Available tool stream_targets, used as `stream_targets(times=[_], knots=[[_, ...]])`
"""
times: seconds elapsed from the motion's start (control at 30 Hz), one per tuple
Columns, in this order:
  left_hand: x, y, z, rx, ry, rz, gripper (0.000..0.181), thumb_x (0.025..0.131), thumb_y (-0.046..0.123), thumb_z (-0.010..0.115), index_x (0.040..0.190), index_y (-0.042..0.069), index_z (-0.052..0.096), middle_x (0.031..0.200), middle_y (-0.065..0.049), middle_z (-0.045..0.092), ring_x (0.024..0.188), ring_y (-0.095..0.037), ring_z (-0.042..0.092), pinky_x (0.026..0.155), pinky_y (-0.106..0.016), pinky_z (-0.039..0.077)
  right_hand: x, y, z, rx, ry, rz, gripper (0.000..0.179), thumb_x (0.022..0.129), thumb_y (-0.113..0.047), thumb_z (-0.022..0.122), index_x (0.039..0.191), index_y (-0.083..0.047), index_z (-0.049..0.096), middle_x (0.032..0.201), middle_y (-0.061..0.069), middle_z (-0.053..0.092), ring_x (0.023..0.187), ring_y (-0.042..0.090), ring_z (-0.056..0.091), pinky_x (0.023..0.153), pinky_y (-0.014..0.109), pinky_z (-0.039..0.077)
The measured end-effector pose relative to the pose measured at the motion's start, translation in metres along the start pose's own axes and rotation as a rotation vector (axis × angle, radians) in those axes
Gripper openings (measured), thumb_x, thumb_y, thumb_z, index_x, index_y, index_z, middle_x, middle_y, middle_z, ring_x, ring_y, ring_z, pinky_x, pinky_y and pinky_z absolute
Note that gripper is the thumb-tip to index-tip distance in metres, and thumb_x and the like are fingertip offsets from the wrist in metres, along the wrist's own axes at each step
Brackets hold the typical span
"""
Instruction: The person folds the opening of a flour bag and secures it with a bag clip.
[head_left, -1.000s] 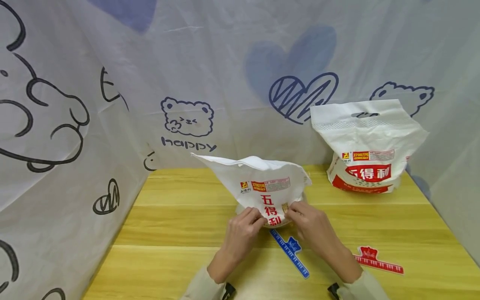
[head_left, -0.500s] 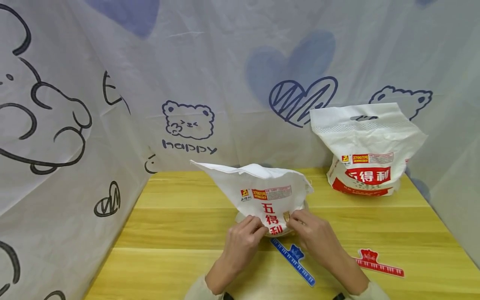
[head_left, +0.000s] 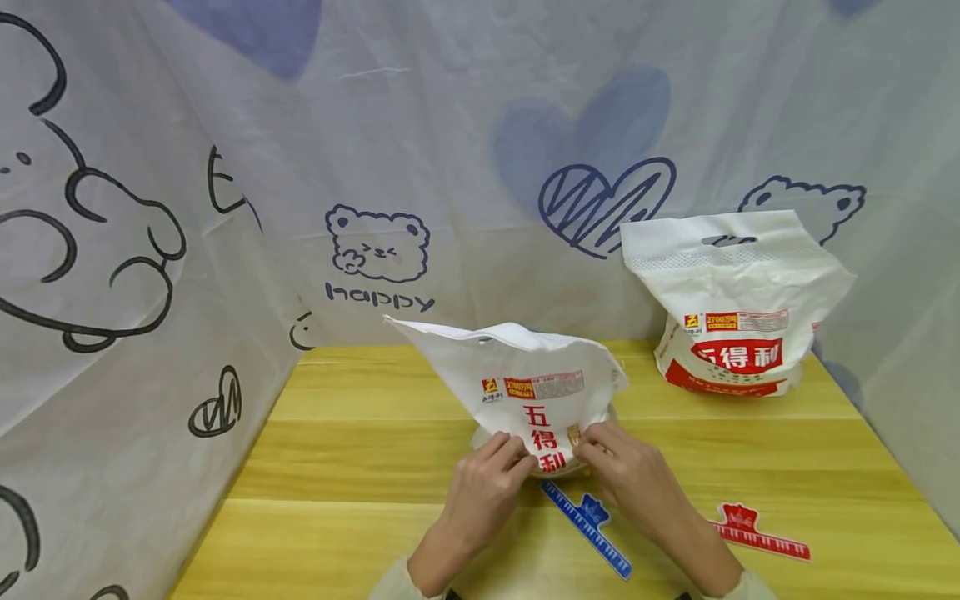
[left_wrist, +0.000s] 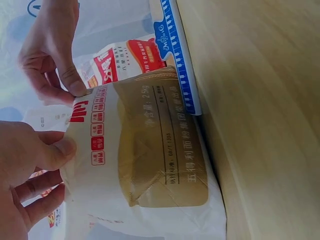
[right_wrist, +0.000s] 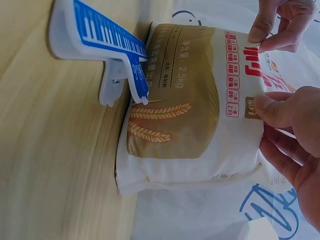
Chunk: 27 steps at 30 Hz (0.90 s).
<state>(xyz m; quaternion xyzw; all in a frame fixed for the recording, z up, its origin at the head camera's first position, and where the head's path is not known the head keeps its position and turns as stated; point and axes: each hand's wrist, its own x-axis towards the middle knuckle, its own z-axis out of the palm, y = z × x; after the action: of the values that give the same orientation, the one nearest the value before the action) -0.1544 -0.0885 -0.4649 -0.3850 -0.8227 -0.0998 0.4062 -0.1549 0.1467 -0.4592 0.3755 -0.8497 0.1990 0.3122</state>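
A white flour bag [head_left: 525,362] with red lettering stands at the middle of the table, its top flaring toward the upper left. My left hand [head_left: 487,487] pinches the near face of the bag between thumb and fingers. On the other side of the lettering, my right hand [head_left: 633,479] pinches the same face. Both wrist views show the lower front, with a brown panel [left_wrist: 165,145] and printed wheat ears [right_wrist: 160,112]. A blue clip [head_left: 588,527] with a piano-key pattern lies on the table just in front of the bag, between my forearms.
At the back right stands a second white flour bag [head_left: 735,333] with a handle slot in its flat top. A red piano-key clip [head_left: 757,535] lies right of my right forearm. Behind the wooden table [head_left: 360,467] hangs a printed cloth [head_left: 465,150], which also encloses the sides.
The head view has shifted slightly, so the scene sits a little lower in it. Both hands keep their pinch on the flour bag, which looks much the same.
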Motion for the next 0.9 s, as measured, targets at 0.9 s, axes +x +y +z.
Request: stream_targets(times=[0.9], knots=[[0.063, -0.024, -0.044, -0.131, 0.167, -0.011, 0.023, 0.090, 0.002, 0.072, 0.112, 0.007, 0.076, 0.117, -0.012, 0.069, 0.109, -0.031, 0.062, 0.104, -0.042, 0.049, 0.025, 0.023, -0.038, 0.174, 0.395, 0.077, 0.040, 0.103, -0.037, 0.062, 0.099, 0.000, 0.075, 0.102, 0.011, 0.071, 0.092, 0.027, 0.067, 0.098, 0.014, 0.046]])
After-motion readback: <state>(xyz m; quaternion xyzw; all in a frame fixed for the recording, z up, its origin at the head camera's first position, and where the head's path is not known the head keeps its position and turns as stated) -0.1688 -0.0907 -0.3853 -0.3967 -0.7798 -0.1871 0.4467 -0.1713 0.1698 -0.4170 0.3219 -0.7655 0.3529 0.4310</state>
